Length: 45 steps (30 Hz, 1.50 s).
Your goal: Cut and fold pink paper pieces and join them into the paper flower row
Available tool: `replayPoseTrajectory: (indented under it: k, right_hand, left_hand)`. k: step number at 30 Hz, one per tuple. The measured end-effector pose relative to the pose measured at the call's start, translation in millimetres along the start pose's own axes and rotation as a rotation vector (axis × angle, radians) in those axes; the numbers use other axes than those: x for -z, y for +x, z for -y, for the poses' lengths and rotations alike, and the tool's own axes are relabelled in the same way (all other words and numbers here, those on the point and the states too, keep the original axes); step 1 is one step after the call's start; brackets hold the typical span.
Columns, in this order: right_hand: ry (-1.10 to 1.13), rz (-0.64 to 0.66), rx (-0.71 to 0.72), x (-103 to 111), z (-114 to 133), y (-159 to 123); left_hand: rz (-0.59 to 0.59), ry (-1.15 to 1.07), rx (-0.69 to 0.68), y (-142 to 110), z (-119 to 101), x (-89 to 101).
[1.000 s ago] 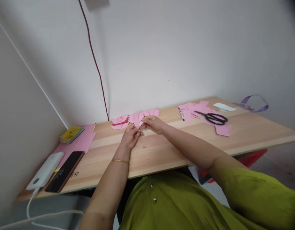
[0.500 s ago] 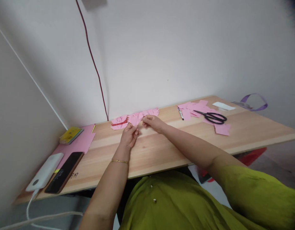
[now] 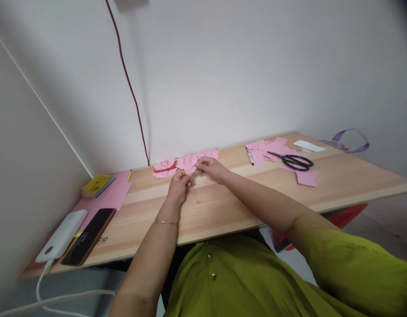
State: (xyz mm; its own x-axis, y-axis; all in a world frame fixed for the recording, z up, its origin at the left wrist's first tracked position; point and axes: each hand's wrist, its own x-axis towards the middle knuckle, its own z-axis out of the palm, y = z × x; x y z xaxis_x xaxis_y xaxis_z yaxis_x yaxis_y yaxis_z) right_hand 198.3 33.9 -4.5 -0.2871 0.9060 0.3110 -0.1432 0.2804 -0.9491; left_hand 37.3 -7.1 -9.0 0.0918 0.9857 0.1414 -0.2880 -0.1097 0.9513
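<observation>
A pink paper piece (image 3: 189,163) with a jagged, creased top edge narrows downward to my hands. My left hand (image 3: 179,182) is closed in a pinch at its lower tip. My right hand (image 3: 210,168) also pinches, at the paper's right edge; the exact spot under the fingertips is too small to make out. Just behind, against the wall, lie more creased pink paper cut-outs (image 3: 208,154). To the left of these is another pink cut-out (image 3: 164,175) with a red strip (image 3: 165,170) across it.
On the right, black-handled scissors (image 3: 294,163) lie over pink paper pieces (image 3: 272,145), beside a pen (image 3: 249,156) and a white strip (image 3: 309,146). A phone (image 3: 88,237), white power bank (image 3: 62,235), yellow packet (image 3: 97,186) and pink sheet (image 3: 116,198) occupy the left end.
My right hand has shifted slightly up and left, and its fingers turned a little. The paper between my hands has changed its angle slightly. Everything else lies as before.
</observation>
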Motion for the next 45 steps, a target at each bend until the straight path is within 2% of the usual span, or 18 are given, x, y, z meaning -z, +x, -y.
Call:
replayPoseTrajectory:
  k: [9, 14, 18, 26, 35, 38, 45]
  right_hand:
    - [0.039, -0.139, -0.035, 17.5, -11.0, 12.4]
    - [-0.006, -0.038, -0.045, 10.2, -4.7, 5.5]
    - [-0.062, -0.022, -0.013, 4.2, 2.1, -0.1]
    - [-0.046, 0.006, -0.027, 9.9, -6.9, 3.8]
    - [0.005, 0.041, -0.023, 12.0, -4.4, 6.4]
    - [0.014, 0.080, -0.010, 12.4, -3.7, 6.2]
    - [-0.167, 0.163, 0.055, 7.5, 0.2, 1.5]
  left_hand:
    - [-0.056, 0.030, -0.009, 1.4, -0.3, 0.7]
    - [-0.044, 0.039, -0.023, 1.6, 0.7, 1.7]
    - [-0.023, 0.053, -0.027, 1.9, 2.0, 3.0]
    - [-0.032, 0.078, -0.045, 3.0, 3.8, 4.1]
    - [-0.080, 0.187, -0.110, 3.5, 4.0, 3.6]
    - [-0.047, 0.161, -0.088, 2.9, 4.3, 2.9]
    - [-0.007, 0.221, -0.076, -1.0, 1.4, -2.1]
